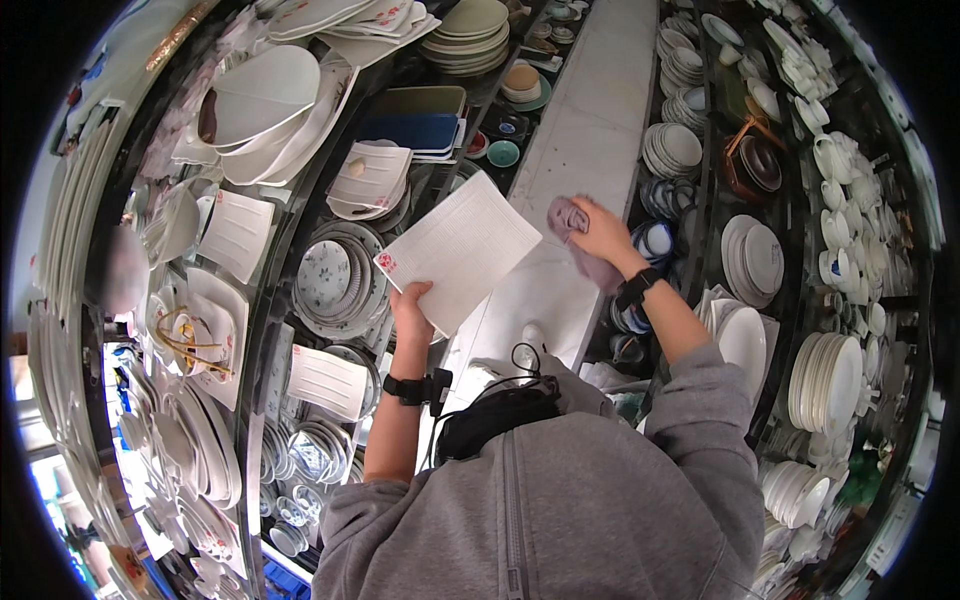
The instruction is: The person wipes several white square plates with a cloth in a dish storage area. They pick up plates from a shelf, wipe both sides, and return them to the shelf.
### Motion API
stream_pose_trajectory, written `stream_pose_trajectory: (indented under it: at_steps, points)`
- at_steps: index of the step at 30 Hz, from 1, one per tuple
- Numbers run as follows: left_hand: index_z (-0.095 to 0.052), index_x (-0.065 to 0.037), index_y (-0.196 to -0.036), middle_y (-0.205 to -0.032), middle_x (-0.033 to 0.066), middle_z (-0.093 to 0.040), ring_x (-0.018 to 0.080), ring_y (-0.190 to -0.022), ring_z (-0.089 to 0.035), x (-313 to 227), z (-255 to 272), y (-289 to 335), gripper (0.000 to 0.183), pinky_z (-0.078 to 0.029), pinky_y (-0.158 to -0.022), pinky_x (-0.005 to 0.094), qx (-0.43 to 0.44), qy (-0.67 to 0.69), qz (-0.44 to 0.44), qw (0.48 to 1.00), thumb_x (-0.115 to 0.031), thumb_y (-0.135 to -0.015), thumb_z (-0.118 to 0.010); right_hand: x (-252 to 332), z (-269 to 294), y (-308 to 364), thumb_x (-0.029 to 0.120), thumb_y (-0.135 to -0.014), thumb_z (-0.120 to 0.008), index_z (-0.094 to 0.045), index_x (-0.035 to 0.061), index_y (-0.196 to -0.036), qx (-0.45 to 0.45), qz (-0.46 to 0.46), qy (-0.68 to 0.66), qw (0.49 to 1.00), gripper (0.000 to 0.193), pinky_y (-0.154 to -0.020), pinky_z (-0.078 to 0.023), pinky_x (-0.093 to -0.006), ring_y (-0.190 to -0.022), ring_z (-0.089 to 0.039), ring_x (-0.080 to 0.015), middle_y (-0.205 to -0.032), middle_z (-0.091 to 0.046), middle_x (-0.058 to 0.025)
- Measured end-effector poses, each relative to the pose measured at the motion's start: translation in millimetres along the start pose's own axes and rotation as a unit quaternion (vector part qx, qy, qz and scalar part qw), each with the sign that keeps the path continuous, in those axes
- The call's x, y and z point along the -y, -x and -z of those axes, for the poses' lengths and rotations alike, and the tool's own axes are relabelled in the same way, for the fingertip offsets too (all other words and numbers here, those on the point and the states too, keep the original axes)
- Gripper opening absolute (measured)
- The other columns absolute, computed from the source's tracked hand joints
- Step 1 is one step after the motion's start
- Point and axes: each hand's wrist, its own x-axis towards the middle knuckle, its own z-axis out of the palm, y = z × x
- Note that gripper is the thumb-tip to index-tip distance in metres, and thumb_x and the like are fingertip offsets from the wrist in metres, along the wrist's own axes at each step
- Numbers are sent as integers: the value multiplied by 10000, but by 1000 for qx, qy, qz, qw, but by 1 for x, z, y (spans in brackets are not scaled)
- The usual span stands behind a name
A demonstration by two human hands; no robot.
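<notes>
Clearly, in the head view, the left hand (412,312) pinches a white plate (465,250) near the centre of the frame, its thumb on the upper face by the lower left edge and its other fingers mostly hidden beneath. The plate is squarish, held tilted, with a red mark (387,262) at its left corner. Just right of it, the right hand (603,236) curls closed around a bunched mauve cloth (594,268), part of which hangs below the fingers; the cloth is near the plate's right corner, with a narrow gap between them. Each wrist wears a black band, the left one (407,390) and the right one (637,287). A grey hoodie (600,490) fills the bottom centre, and a white shoe (533,337) shows just above it. Behind the hands, a pale floor (575,130) runs up to the top of the frame between crowded shelves. Left of the plate are floral plates (325,272), with a ribbed dish (327,382) below them; a blue tray (412,133) and a green bowl (503,153) lie above. Round plates (752,260) stand right of the right hand, and white cups (836,195) crowd the far right.
</notes>
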Motion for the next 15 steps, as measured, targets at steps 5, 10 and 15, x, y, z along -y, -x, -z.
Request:
stream_pose_trajectory:
  at_steps: [5, 10, 15]
  points:
    - [-394, 38, -1177, -1108, 169, -501, 318, -987, -529, 1, -10, -6, 491, -461, -860, 424, -1, 42, -25, 999, 37, -696, -493, 49, -25, 17, 354, -814, -633, -492, 24, -1197, 207, -174, -511, 816, 525, -889, -442, -299, -1080, -524, -210, -1188, -543, -93]
    - [-382, 30, -1204, -1127, 165, -501, 323, -1030, -520, -2, -26, 1, 515, -458, -878, 428, 31, 75, -24, 996, 51, -701, -492, 77, -36, 15, 415, -841, -589, -337, -32, -1309, 239, -214, -627, 710, 694, -953, -403, -308, -1128, -484, -205, -1264, -467, -145]
    - [-378, 21, -1220, -1159, 155, -497, 299, -1056, -512, 5, -30, 13, 503, -432, -909, 403, 75, 62, 3, 995, 35, -733, -503, 99, -37, 11, 358, -832, -611, -317, -48, -1308, 244, -189, -642, 702, 691, -976, -382, -335, -1145, -467, -242, -1269, -449, -177]
